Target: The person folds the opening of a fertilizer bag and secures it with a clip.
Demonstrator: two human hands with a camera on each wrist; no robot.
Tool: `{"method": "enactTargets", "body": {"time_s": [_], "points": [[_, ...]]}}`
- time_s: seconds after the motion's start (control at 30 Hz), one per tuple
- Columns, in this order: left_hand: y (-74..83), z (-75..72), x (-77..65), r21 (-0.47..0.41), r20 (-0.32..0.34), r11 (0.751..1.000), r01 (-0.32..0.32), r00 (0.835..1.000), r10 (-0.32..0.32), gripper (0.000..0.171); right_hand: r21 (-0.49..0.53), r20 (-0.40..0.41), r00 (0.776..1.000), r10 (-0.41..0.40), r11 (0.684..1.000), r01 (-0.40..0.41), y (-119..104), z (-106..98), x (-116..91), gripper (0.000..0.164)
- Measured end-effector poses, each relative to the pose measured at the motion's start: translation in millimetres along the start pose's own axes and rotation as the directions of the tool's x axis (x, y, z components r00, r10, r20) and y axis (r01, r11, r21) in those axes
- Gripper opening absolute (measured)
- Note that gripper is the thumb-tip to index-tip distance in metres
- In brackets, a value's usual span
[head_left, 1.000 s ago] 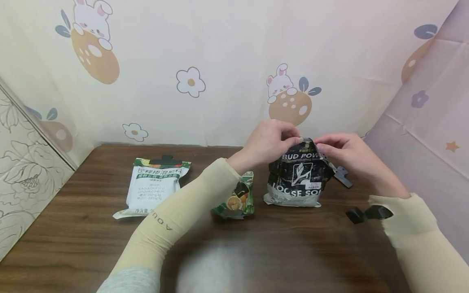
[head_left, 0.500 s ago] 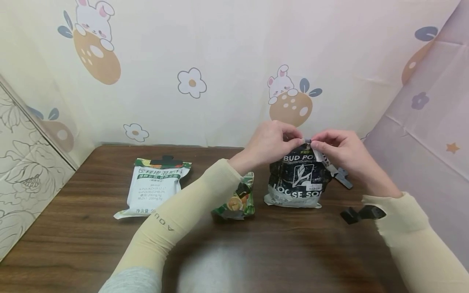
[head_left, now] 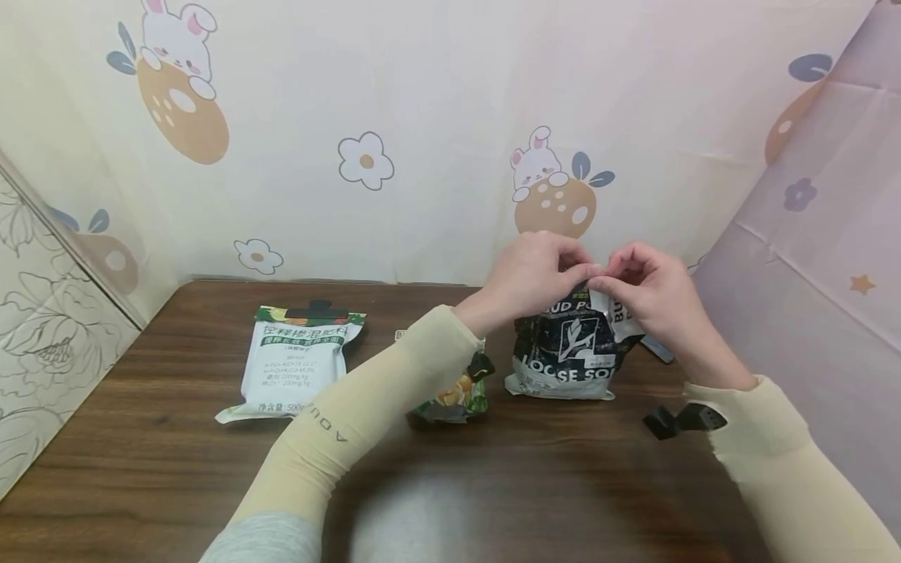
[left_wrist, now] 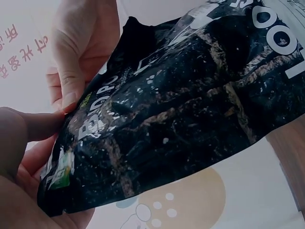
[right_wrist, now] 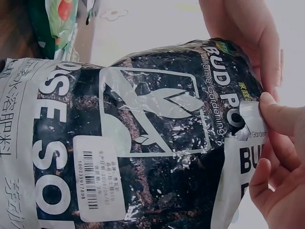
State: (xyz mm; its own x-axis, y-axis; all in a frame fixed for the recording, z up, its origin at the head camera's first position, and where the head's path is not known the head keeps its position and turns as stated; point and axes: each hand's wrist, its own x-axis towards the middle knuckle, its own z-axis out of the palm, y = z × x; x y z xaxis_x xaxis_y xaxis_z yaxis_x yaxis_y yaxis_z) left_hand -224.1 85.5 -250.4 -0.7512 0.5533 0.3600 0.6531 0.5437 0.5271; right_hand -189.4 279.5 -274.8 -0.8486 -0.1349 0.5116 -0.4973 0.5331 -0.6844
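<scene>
A black-and-white bag of loose soil (head_left: 573, 344) stands upright on the table. My left hand (head_left: 531, 274) pinches its top edge from the left. Beside it my right hand (head_left: 651, 297) pinches the same edge, the two sets of fingertips meeting. In the right wrist view, the bag's right top corner (right_wrist: 245, 157) is folded over, showing its white printed side. The left wrist view shows the left thumb and fingers on either side of the bag's top edge. Behind the right hand lies a grey clip (head_left: 658, 349), mostly hidden.
To the left, a white fertilizer bag (head_left: 292, 363) lies with a black clip (head_left: 320, 310) on its top. A small green packet with orange fruit (head_left: 457, 399) and a black clip (head_left: 482, 366) is partly covered by the left forearm. A patterned curtain (head_left: 436, 156) hangs behind.
My right hand has moved left, up against the left fingertips, drawing the bag's right top corner inward. The left hand has shifted slightly right. More of the grey clip is covered.
</scene>
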Motion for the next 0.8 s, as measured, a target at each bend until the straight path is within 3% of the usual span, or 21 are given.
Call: {"method": "enactTargets", "body": {"time_s": [0.2,0.4,0.8], "points": [[0.2,3.1,-0.7,-0.002,0.015,1.000,0.010,1.000,-0.010,0.018,0.009,-0.041,0.999,-0.032,0.999,0.032,2,2,-1,0.024],[0.7,4.6,-1.5,0.024,-0.004,1.000,0.007,1.000,-0.007,0.018,0.025,0.009,1.000,-0.016,1.000,0.015,5,1,0,0.017],[0.6,7.3,-5.2,0.009,-0.036,1.000,-0.011,0.999,0.012,0.016,-0.061,0.049,0.999,-0.014,0.998,0.017,25,-4,-13,0.009]]}}
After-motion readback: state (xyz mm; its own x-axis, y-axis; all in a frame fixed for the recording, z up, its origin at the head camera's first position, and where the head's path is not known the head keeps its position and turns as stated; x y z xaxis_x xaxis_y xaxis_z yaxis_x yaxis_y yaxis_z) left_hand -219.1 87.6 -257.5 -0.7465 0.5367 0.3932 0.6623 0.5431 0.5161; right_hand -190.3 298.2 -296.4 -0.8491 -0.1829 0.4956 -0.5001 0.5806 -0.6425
